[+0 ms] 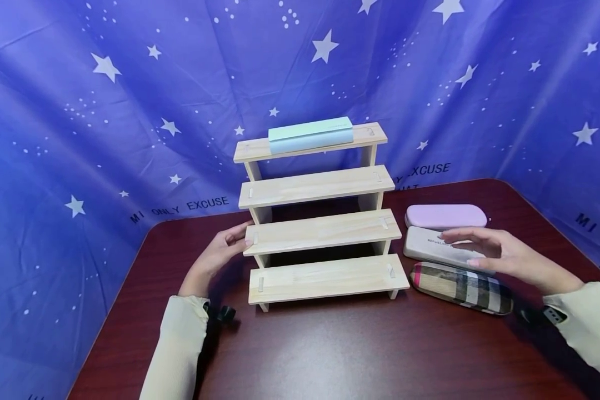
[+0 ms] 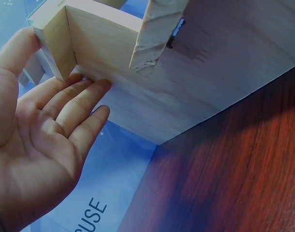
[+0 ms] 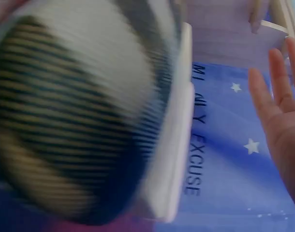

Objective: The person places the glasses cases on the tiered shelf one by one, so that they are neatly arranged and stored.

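Observation:
A four-step wooden display shelf point(image 1: 322, 232) stands on the table. My left hand point(image 1: 215, 255) grips the left end of its second step from the bottom, the thumb on the board and the fingers behind, as the left wrist view of the shelf point(image 2: 109, 41) also shows. To the shelf's right lie three glasses cases: lilac point(image 1: 445, 215), grey with lettering point(image 1: 425, 249) and plaid point(image 1: 460, 288). Over the grey one hovers my right hand point(image 1: 510, 255), fingers loosely bent and holding nothing. In the right wrist view the plaid case point(image 3: 89, 111) looms blurred.
On the top step rests a mint and light-blue folding case point(image 1: 310, 136). Behind the dark red table point(image 1: 320, 350) hangs a blue curtain point(image 1: 195, 72) with white stars. A small black object point(image 1: 226, 314) shows beside the left sleeve.

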Motion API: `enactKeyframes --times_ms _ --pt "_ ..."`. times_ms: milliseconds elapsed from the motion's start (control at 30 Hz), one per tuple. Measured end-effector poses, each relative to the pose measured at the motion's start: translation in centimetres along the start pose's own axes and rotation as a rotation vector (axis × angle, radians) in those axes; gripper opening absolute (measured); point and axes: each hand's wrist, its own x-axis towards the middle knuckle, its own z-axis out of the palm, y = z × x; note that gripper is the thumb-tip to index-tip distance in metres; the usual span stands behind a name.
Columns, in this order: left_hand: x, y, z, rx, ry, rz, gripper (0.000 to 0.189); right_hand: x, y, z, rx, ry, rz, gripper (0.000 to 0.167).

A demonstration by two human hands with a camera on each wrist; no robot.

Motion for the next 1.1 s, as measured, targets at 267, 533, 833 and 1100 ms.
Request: enactKeyframes --times_ms 267,533,833,1100 --pt "0.0 0.1 0.1 -0.002 0.016 -0.013 0.055 -1.4 1.5 1.0 0.011 -0.085 -0.07 0.065" --pt "0.1 -0.2 0.1 -0.013 0.011 -0.014 0.055 -2.8 2.0 1.4 -0.042 -0.062 -0.087 0.07" --pt "0.1 -0.3 0.1 -0.028 -0.002 -0.009 0.056 -4.4 2.1 1.3 -0.175 -0.026 0.038 0.067" --pt "0.0 -0.1 0.2 -0.033 0.001 -0.008 0.056 -5.0 3.0 1.5 -0.156 -0.007 0.051 0.068"
